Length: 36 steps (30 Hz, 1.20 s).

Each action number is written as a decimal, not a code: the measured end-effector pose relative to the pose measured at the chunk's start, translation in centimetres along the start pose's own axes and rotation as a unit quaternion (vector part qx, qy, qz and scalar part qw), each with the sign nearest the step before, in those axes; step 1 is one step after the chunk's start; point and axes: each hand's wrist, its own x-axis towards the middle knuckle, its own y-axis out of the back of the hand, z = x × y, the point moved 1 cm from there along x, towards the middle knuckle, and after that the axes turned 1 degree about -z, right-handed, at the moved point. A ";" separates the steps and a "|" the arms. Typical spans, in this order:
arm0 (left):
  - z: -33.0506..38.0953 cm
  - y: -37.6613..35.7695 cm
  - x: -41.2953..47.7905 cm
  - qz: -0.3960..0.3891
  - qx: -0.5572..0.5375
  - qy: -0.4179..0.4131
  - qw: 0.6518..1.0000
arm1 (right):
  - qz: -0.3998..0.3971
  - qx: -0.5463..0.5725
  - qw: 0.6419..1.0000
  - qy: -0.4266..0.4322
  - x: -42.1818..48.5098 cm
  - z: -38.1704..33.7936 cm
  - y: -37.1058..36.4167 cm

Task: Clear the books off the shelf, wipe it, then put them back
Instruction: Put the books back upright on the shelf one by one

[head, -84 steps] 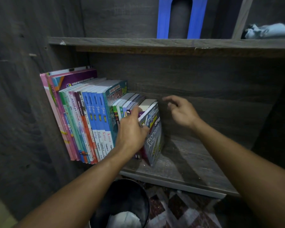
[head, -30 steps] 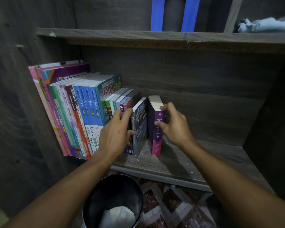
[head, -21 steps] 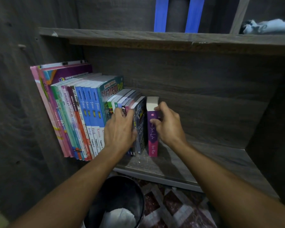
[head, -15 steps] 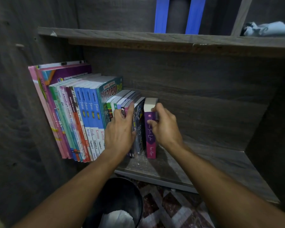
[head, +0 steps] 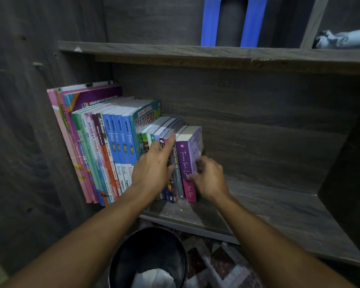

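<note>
Pinching purple book (head: 184,161), right fingers (head: 206,163) flanking spine

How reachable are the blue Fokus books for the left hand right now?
Probably yes: the left hand rests on the thin books right beside the blue Fokus books, whose spines face outward, mostly uncovered.

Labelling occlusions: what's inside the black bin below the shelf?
A crumpled white sheet or bag lies in the black bin. The rest is dark, and the frame edge cuts off its near side, so anything else cannot be seen.
</note>
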 end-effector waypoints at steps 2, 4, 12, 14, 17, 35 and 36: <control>0.4 0.2 0.3 -0.003 0.014 0.005 1.000 | -0.028 -0.009 0.999 -0.021 -0.9 1.1 -0.6; 0.8 0.4 0.7 0.000 0.023 0.015 1.000 | -0.031 -0.041 0.998 -0.019 -1.6 2.0 -1.2; 0.7 0.4 1.1 0.034 0.027 -0.003 0.999 | -0.039 0.019 0.998 -0.040 -2.2 3.8 -1.7; 0.7 0.0 1.0 0.047 0.018 -0.005 0.999 | -0.043 -0.015 0.998 -0.032 -2.2 3.8 -1.7; 0.4 -0.8 0.5 0.055 -0.047 -0.018 0.997 | -0.046 -0.065 0.997 -0.015 -2.2 3.2 -1.7; 0.2 -1.5 -2.4 0.036 -0.231 0.123 0.964 | 0.106 -0.082 0.975 0.175 -0.1 -5.9 -0.2; -0.1 -0.8 -2.8 0.044 -0.220 0.122 0.967 | 0.093 -0.114 0.974 0.174 0.0 -6.7 -0.3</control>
